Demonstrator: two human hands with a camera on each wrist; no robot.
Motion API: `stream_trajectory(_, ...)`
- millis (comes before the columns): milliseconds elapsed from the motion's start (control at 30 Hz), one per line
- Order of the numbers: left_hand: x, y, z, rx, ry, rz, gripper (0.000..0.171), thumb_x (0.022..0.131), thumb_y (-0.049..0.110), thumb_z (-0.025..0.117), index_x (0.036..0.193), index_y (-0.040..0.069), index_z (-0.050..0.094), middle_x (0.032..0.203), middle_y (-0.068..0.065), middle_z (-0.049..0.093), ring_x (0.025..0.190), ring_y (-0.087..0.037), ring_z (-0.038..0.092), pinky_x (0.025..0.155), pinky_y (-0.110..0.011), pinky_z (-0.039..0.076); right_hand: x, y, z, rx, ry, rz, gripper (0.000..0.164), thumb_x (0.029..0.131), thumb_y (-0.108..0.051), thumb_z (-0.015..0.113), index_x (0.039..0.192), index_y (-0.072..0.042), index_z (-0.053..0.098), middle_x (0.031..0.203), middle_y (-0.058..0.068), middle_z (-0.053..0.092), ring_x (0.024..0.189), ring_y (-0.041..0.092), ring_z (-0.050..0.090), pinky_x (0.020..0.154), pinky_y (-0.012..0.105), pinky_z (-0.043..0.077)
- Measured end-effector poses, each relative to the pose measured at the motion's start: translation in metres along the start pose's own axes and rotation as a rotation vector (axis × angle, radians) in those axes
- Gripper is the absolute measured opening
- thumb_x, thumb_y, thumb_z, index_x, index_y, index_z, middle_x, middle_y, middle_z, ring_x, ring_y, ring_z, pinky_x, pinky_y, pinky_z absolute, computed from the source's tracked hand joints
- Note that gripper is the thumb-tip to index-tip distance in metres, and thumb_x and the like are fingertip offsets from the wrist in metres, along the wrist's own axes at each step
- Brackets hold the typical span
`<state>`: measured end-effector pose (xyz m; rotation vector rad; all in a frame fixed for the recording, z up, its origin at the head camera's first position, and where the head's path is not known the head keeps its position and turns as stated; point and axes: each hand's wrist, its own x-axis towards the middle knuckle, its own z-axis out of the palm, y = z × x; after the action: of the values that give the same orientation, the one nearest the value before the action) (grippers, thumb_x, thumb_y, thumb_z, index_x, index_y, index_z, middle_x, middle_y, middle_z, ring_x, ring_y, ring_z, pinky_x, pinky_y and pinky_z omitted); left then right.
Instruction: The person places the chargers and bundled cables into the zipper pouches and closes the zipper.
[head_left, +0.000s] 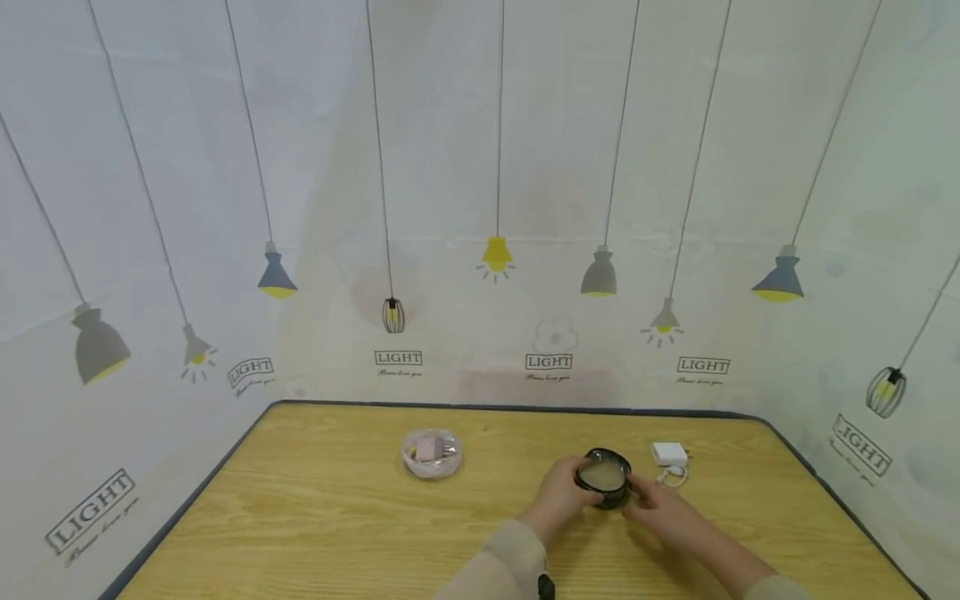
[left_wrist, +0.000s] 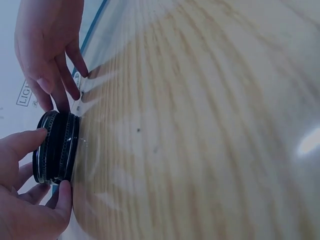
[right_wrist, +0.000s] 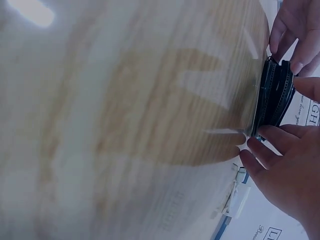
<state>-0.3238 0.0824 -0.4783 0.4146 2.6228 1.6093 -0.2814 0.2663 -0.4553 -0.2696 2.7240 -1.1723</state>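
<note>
A small round black zip case [head_left: 604, 495] with a see-through top stands on the table between my two hands. My left hand [head_left: 557, 498] grips its left side, the thumb near the top and fingers lower down, also seen in the left wrist view. From the right, my right hand [head_left: 667, 515] holds the edge with thumb and fingertips; its other fingers spread near the tabletop. In the right wrist view the zip teeth of the case [right_wrist: 274, 95] show as two dark bands with a gap between them. Whether a zip pull is pinched is hidden.
A white plug charger [head_left: 670, 454] and a short white cable [head_left: 675, 476] lie to the right of the case. Farther left sits a pink plug charger [head_left: 430, 450] inside a pale coil [head_left: 409, 464]. The wooden table [head_left: 322, 500] meets lamp-printed walls at its dark-edged back and sides.
</note>
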Motion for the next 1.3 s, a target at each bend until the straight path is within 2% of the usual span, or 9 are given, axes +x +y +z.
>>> stream_trajectory(100, 0.0, -0.002, -0.001, 0.001, 0.002, -0.012, 0.053, 0.074, 0.007, 0.084, 0.124, 0.005, 0.064, 0.123, -0.008, 0.062, 0.117, -0.03, 0.056, 0.097, -0.045, 0.044, -0.004, -0.004, 0.0, 0.005, -0.01, 0.023, 0.068, 0.094, -0.028, 0.062, 0.142, 0.012, 0.036, 0.141, 0.032, 0.042, 0.125, 0.048, 0.045, 0.101, 0.061, 0.034)
stream_trajectory(233, -0.001, -0.003, -0.004, 0.02, 0.011, -0.009, 0.055, 0.074, 0.009, 0.085, 0.124, 0.008, 0.064, 0.124, -0.007, 0.062, 0.118, -0.03, 0.055, 0.098, -0.045, 0.043, -0.009, -0.008, -0.001, 0.01, -0.014, 0.004, 0.067, 0.093, -0.026, 0.062, 0.141, 0.013, 0.036, 0.141, 0.032, 0.042, 0.126, 0.049, 0.043, 0.102, 0.062, 0.032)
stream_trajectory(500, -0.011, -0.008, -0.011, -0.003, 0.022, -0.018, 0.049, 0.076, 0.012, 0.084, 0.121, 0.006, 0.066, 0.126, -0.01, 0.06, 0.121, -0.033, 0.052, 0.101, -0.048, 0.041, -0.015, -0.014, 0.001, -0.039, -0.062, -0.005, 0.068, 0.091, -0.024, 0.065, 0.144, 0.009, 0.037, 0.141, 0.029, 0.044, 0.126, 0.049, 0.043, 0.101, 0.063, 0.032)
stream_trajectory(700, -0.015, -0.007, -0.017, -0.028, -0.002, -0.017, 0.04, 0.08, 0.017, 0.081, 0.117, 0.008, 0.068, 0.128, -0.01, 0.06, 0.122, -0.033, 0.052, 0.099, -0.047, 0.042, -0.02, -0.014, 0.0, -0.031, -0.091, -0.071, 0.073, 0.091, -0.022, 0.067, 0.144, 0.012, 0.031, 0.139, 0.031, 0.045, 0.128, 0.05, 0.04, 0.1, 0.064, 0.032)
stream_trajectory(833, -0.017, -0.006, -0.021, -0.062, -0.031, -0.043, 0.034, 0.082, 0.019, 0.079, 0.115, 0.012, 0.07, 0.125, -0.007, 0.061, 0.108, -0.025, 0.058, 0.087, -0.043, 0.05, -0.022, -0.012, -0.001, -0.052, -0.078, -0.106, 0.07, 0.09, -0.022, 0.068, 0.142, 0.011, 0.034, 0.138, 0.032, 0.045, 0.126, 0.05, 0.041, 0.098, 0.064, 0.034)
stream_trajectory(967, -0.019, -0.006, -0.027, -0.13, -0.068, -0.075, 0.032, 0.084, 0.02, 0.078, 0.114, 0.012, 0.07, 0.126, -0.005, 0.06, 0.1, -0.019, 0.059, 0.08, -0.039, 0.051, -0.021, -0.009, -0.003, -0.196, -0.035, -0.18, 0.055, 0.089, -0.024, 0.07, 0.133, 0.004, 0.051, 0.135, 0.024, 0.05, 0.125, 0.047, 0.043, 0.098, 0.063, 0.035)
stream_trajectory(1067, -0.02, -0.006, -0.031, -0.208, -0.11, -0.096, 0.032, 0.086, 0.019, 0.076, 0.116, 0.011, 0.069, 0.128, -0.006, 0.057, 0.092, -0.018, 0.058, 0.075, -0.037, 0.049, -0.02, -0.006, -0.005, -0.284, -0.029, -0.258, 0.047, 0.089, -0.024, 0.069, 0.128, 0.001, 0.057, 0.133, 0.021, 0.051, 0.123, 0.046, 0.045, 0.097, 0.063, 0.037)
stream_trajectory(1200, -0.022, -0.008, -0.035, -0.284, -0.171, -0.11, 0.033, 0.088, 0.019, 0.074, 0.118, 0.01, 0.067, 0.125, -0.005, 0.057, 0.076, -0.017, 0.054, 0.064, -0.033, 0.045, -0.016, -0.003, -0.008, -0.3, -0.044, -0.305, 0.047, 0.09, -0.024, 0.068, 0.129, 0.001, 0.057, 0.134, 0.023, 0.05, 0.124, 0.046, 0.045, 0.097, 0.063, 0.037)
stream_trajectory(1300, -0.022, -0.008, -0.038, -0.262, -0.199, -0.091, 0.032, 0.089, 0.019, 0.073, 0.119, 0.009, 0.066, 0.124, -0.005, 0.058, 0.077, -0.016, 0.056, 0.064, -0.034, 0.048, -0.014, 0.001, -0.008, -0.312, -0.057, -0.332, 0.049, 0.091, -0.026, 0.068, 0.13, 0.001, 0.057, 0.132, 0.023, 0.052, 0.122, 0.046, 0.047, 0.096, 0.063, 0.038)
